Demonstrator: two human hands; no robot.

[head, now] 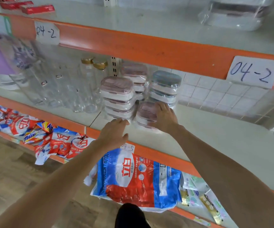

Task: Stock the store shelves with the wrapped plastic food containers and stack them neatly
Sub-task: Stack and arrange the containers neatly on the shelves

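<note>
On the pale middle shelf (215, 137) with its orange front edge, the right hand (165, 116) lies on top of a short stack of wrapped, clear plastic food containers with a pinkish-brown lid (145, 115). Its fingers are laid over the right side of the lid and bend down its far edge, so the grip is closed round that top container. This short stack sits near the shelf's front, just right of a taller stack of the same pink-lidded wrapped containers (118, 97).

The left hand (115, 133) hovers at the shelf's near edge, in front of the taller stack's base. Its fingers are straight and relaxed, the grip spread and holding nothing; whether the fingertips touch the wrap cannot be told.

Farther back stand a second pink-lidded stack (135, 76) and, to its right, a stack of wrapped containers with grey-blue lids (166, 86), just behind the short stack under the right hand.

To the left of the containers stand clear glass bottles (54, 86), two of them with gold caps (94, 62). On the upper shelf at far right lies a large wrapped clear container (231, 14). Two white paper labels reading "04-2" (252, 72) hang on the orange edge of that upper shelf. On the lowest shelf lie red, white and blue detergent bags (138, 180).
</note>
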